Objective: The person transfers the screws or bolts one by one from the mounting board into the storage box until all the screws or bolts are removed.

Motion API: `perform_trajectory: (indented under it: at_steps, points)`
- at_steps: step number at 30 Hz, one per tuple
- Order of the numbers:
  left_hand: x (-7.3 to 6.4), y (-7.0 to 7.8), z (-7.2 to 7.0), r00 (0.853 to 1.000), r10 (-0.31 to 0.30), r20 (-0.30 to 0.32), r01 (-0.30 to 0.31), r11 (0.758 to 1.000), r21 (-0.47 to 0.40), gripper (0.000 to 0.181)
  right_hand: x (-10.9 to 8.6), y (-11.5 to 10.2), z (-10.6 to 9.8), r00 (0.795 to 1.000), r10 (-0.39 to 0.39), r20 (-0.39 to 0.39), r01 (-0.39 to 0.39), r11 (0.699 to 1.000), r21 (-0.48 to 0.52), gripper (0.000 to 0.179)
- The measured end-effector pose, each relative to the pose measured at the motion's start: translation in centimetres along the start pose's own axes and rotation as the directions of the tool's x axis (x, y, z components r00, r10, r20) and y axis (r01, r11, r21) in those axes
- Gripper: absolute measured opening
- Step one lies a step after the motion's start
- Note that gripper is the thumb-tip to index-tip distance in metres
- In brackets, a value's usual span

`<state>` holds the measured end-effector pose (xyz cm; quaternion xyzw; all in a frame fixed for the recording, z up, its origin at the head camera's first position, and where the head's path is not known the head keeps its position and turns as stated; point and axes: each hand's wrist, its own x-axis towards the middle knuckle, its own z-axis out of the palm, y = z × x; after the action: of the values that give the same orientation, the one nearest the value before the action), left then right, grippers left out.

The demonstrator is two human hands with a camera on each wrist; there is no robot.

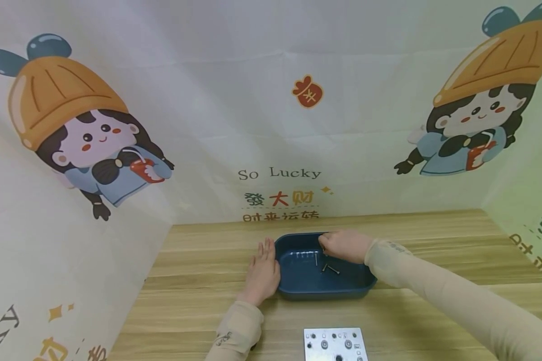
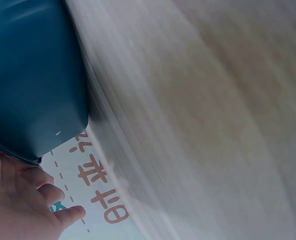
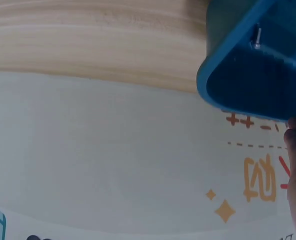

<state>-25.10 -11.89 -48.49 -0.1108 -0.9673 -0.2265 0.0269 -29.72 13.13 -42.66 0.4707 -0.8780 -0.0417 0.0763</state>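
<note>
Left hand (image 1: 263, 273): one, lying flat against the tray's left end, fingers straight and pointing to the back edge of the bench (image 1: 198, 291); it was open, pressing rather than gripping.
Blue tray (image 1: 325, 289): one, near the back edge of the bench, about midway between its side edges; its long axis ran left to right, roughly parallel to that edge, rounded corners, open side up.
Screws in the tray: three could be counted on its floor; any under the right hand were hidden.
Left screw (image 1: 316, 259): long axis from the back edge towards the front.
Middle screw (image 1: 324, 267): short-looking, slanting from front left to back right.
Right screw (image 1: 332, 269): slanting from back left to front right, its near end close beside the middle screw.
Metal plate (image 1: 334, 343): one, in front of the tray and apart from it, drilled with holes, its front part cut off.
Right hand (image 1: 345, 245): one, over the tray's back wall, fingers bent down and inwards; whether they gripped anything I could not tell.
</note>
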Motion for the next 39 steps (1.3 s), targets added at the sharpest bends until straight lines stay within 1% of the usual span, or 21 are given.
perform_trajectory:
  at_steps: [3,5,10,13,17,20,26,30,33,36,39]
  points:
    - [0.0,0.0,0.0,1.000,-0.002,0.003,0.002,1.000,-0.003,0.056,0.1,-0.3,0.3,0.998,0.032,0.059,-0.033,0.999,0.010,0.015]
    - [-0.1,0.1,0.0,1.000,-0.004,0.003,0.004,1.000,-0.005,0.056,0.1,-0.4,0.3,0.996,0.050,0.074,-0.054,0.997,0.051,0.014]
    - [0.0,0.0,0.1,1.000,-0.004,0.004,0.004,1.000,-0.011,0.057,0.1,-0.3,0.3,0.998,0.042,0.045,-0.047,0.994,0.097,0.010]
    - [0.0,0.1,0.0,1.000,-0.003,0.006,0.004,1.000,-0.011,0.057,0.1,-0.2,0.4,0.998,0.041,0.037,-0.044,0.995,0.092,0.008]
    - [0.0,0.1,0.0,1.000,-0.001,0.005,0.001,1.000,-0.009,0.056,-0.2,-0.1,0.7,0.997,0.060,0.040,-0.064,0.994,0.090,0.007]
    - [0.1,0.0,0.1,1.000,0.005,0.001,-0.005,1.000,-0.013,0.056,-0.7,-0.3,0.7,0.997,0.071,0.025,-0.073,0.991,0.111,0.008]
    - [0.1,-0.1,0.2,1.000,-0.001,0.004,0.001,1.000,0.000,0.056,-1.8,-1.1,0.2,0.995,0.085,-0.047,-0.077,0.986,0.150,0.011]
    - [0.0,0.0,0.1,1.000,0.000,0.006,0.001,1.000,-0.008,0.056,-2.9,-2.1,0.0,0.994,0.066,-0.093,-0.054,0.991,0.118,0.010]
    - [0.0,0.0,0.1,1.000,-0.001,0.007,0.001,1.000,-0.008,0.056,-3.9,-3.1,-0.2,0.991,0.014,-0.134,-0.003,0.997,0.080,0.018]
    - [-0.1,0.1,0.0,1.000,-0.005,0.007,0.005,1.000,-0.008,0.056,-5.1,-4.3,-0.5,0.983,-0.035,-0.180,0.047,0.997,0.060,0.021]
    - [-0.1,0.2,-0.1,1.000,-0.006,0.005,0.006,1.000,-0.017,0.056,-6.3,-5.3,-0.6,0.961,-0.104,-0.257,0.111,0.994,0.011,0.022]
